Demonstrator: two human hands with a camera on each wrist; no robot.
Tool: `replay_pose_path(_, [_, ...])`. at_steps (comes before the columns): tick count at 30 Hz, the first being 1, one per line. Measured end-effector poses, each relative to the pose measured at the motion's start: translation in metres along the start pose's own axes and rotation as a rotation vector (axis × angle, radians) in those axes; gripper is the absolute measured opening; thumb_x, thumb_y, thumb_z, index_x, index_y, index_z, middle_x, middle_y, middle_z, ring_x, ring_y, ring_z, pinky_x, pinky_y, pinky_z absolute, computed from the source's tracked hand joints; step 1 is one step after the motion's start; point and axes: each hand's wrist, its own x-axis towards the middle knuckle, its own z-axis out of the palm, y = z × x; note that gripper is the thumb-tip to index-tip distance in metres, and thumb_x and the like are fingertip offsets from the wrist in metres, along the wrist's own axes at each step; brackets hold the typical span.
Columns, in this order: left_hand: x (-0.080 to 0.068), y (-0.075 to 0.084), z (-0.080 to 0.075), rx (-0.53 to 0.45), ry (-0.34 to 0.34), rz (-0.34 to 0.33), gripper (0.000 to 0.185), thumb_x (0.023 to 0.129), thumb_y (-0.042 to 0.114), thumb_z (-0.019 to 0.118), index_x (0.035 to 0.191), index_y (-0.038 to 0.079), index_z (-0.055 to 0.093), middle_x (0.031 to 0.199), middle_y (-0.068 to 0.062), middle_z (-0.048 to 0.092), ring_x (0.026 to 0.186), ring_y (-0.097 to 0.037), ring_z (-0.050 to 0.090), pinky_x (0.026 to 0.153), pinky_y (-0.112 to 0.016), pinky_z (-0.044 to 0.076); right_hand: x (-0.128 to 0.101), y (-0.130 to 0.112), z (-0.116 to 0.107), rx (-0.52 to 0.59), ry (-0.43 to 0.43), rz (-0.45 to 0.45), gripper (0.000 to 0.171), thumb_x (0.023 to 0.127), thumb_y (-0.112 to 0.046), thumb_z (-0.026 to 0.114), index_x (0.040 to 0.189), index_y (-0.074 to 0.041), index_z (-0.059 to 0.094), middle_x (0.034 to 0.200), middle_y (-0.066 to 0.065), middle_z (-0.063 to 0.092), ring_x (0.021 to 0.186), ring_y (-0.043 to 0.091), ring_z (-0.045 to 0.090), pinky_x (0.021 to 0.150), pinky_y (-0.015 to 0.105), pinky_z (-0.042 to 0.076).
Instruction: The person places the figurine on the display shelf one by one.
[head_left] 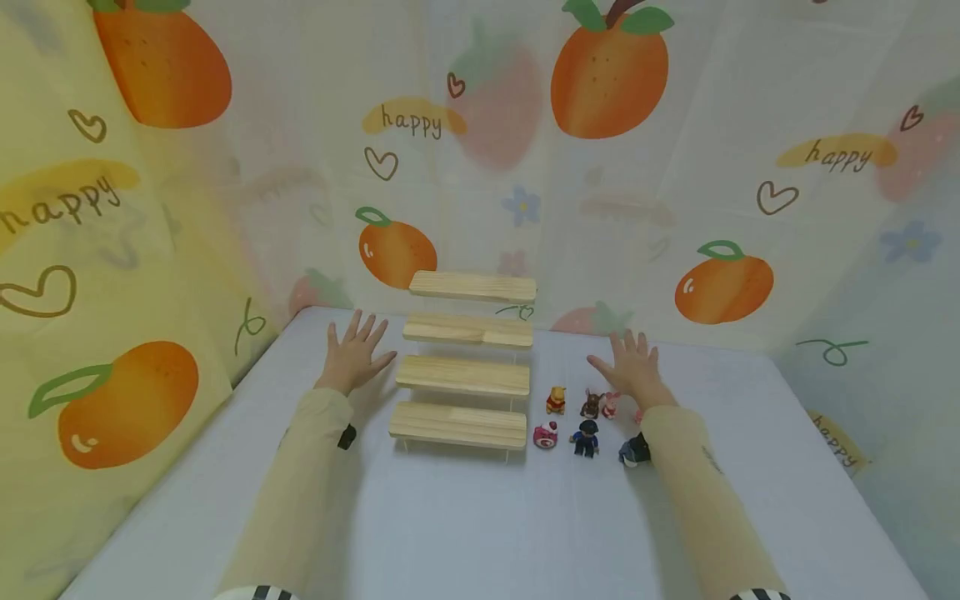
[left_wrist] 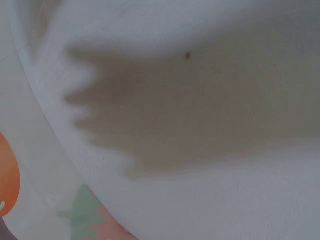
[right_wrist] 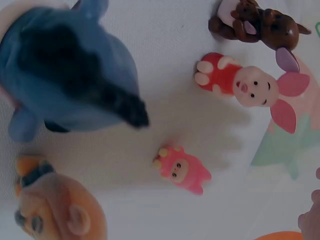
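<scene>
My left hand [head_left: 352, 358] is held with fingers spread beside the left side of a tiered wooden display rack [head_left: 461, 375]. In the left wrist view its shadow falls on the white tabletop [left_wrist: 225, 200]. My right hand [head_left: 636, 371], also with spread fingers and nothing in it, is over the right side near several small toy figurines. Among them are a yellow bear figurine [head_left: 556, 401], a brown kangaroo figurine [right_wrist: 280, 30], a pig figurine in red [right_wrist: 252, 87], a small pink figurine [right_wrist: 182, 170] and a blue-grey figurine [right_wrist: 112, 55]. My right sleeve partly hides some of them.
A pink round figurine [head_left: 545, 435] and a figurine with a dark cap [head_left: 585, 438] stand right of the rack's lowest step. An orange-brown figurine [right_wrist: 65, 210] shows in the right wrist view. Fruit-printed cloth [head_left: 480, 192] hangs behind and at the sides of the table.
</scene>
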Motion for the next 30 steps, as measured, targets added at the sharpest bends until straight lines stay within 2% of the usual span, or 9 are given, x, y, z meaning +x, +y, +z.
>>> replay_pose_path(7, [-0.002, -0.005, 0.003, -0.107, 0.019, -0.037, 0.062, 0.093, 0.042, 0.041, 0.14, 0.004, 0.027, 0.142, -0.019, 0.023, 0.132, -0.034, 0.004, 0.097, -0.063, -0.003, -0.006, -0.004, -0.012, -0.038, 0.123, -0.045, 0.071, 0.092, -0.048, 0.039, 0.133, 0.009, 0.028, 0.136, 0.033, 0.021, 0.125, 0.048, 0.012, 0.098, 0.063, 0.01])
replay_pose_path(11, [-0.008, -0.007, 0.003, -0.232, 0.061, -0.072, 0.056, 0.094, 0.031, 0.044, 0.136, -0.002, 0.031, 0.138, -0.023, 0.029, 0.129, -0.037, 0.012, 0.097, -0.064, 0.005, -0.015, -0.011, -0.018, 0.08, 0.206, -0.123, 0.064, 0.093, -0.041, 0.041, 0.13, 0.011, 0.033, 0.133, 0.033, 0.028, 0.12, 0.047, 0.025, 0.097, 0.061, 0.017])
replay_pose_path(16, [-0.018, -0.004, 0.005, -0.647, 0.137, -0.242, 0.046, 0.092, 0.017, 0.046, 0.128, -0.011, 0.04, 0.121, -0.029, 0.047, 0.11, -0.04, 0.045, 0.092, -0.052, 0.035, -0.037, -0.017, -0.01, 0.337, 0.203, -0.266, 0.048, 0.092, -0.028, 0.051, 0.121, 0.009, 0.044, 0.123, 0.026, 0.041, 0.111, 0.041, 0.04, 0.092, 0.054, 0.034])
replay_pose_path(18, [-0.024, 0.001, 0.007, -0.832, 0.137, -0.322, 0.045, 0.093, 0.019, 0.045, 0.126, -0.012, 0.041, 0.117, -0.028, 0.05, 0.103, -0.038, 0.052, 0.089, -0.047, 0.04, -0.047, -0.02, -0.003, 0.387, 0.16, -0.307, 0.039, 0.091, -0.023, 0.054, 0.116, 0.007, 0.051, 0.114, 0.022, 0.051, 0.103, 0.036, 0.048, 0.086, 0.051, 0.041])
replay_pose_path(20, [-0.029, 0.006, 0.009, -0.964, 0.106, -0.35, 0.05, 0.095, 0.028, 0.041, 0.129, -0.01, 0.039, 0.12, -0.026, 0.049, 0.104, -0.036, 0.052, 0.09, -0.046, 0.041, -0.057, -0.023, 0.002, 0.408, 0.106, -0.341, 0.031, 0.09, -0.019, 0.056, 0.109, 0.005, 0.055, 0.103, 0.016, 0.058, 0.094, 0.032, 0.054, 0.079, 0.049, 0.046])
replay_pose_path(22, [-0.033, 0.01, 0.012, -1.082, 0.083, -0.292, 0.058, 0.098, 0.037, 0.031, 0.135, -0.007, 0.031, 0.128, -0.026, 0.041, 0.114, -0.035, 0.044, 0.095, -0.048, 0.034, -0.062, -0.028, 0.005, 0.416, 0.058, -0.37, 0.026, 0.089, -0.017, 0.057, 0.106, 0.003, 0.057, 0.096, 0.011, 0.061, 0.089, 0.027, 0.057, 0.076, 0.046, 0.049])
replay_pose_path(25, [-0.036, 0.017, 0.012, -1.243, 0.078, -0.113, 0.056, 0.1, 0.035, 0.02, 0.14, -0.004, 0.014, 0.138, -0.026, 0.025, 0.126, -0.037, 0.025, 0.101, -0.054, 0.02, -0.065, -0.037, 0.005, 0.426, 0.018, -0.423, 0.025, 0.089, -0.016, 0.057, 0.104, 0.004, 0.058, 0.092, 0.008, 0.062, 0.083, 0.022, 0.057, 0.071, 0.042, 0.051])
replay_pose_path(27, [-0.039, 0.024, 0.01, -1.298, 0.082, 0.025, 0.053, 0.101, 0.024, 0.026, 0.141, -0.005, 0.007, 0.141, -0.027, 0.015, 0.129, -0.039, 0.015, 0.102, -0.055, 0.013, -0.064, -0.042, 0.004, 0.417, 0.008, -0.454, 0.027, 0.089, -0.018, 0.057, 0.105, 0.004, 0.058, 0.093, 0.009, 0.062, 0.08, 0.021, 0.056, 0.069, 0.039, 0.051])
replay_pose_path(30, [-0.046, 0.037, 0.006, -1.26, 0.078, 0.139, 0.062, 0.094, 0.006, 0.046, 0.14, -0.006, 0.007, 0.143, -0.026, 0.011, 0.13, -0.038, 0.011, 0.103, -0.053, 0.01, -0.065, -0.046, 0.003, 0.391, -0.042, -0.483, 0.033, 0.087, -0.021, 0.061, 0.107, 0.005, 0.058, 0.098, 0.015, 0.061, 0.082, 0.025, 0.057, 0.07, 0.039, 0.051])
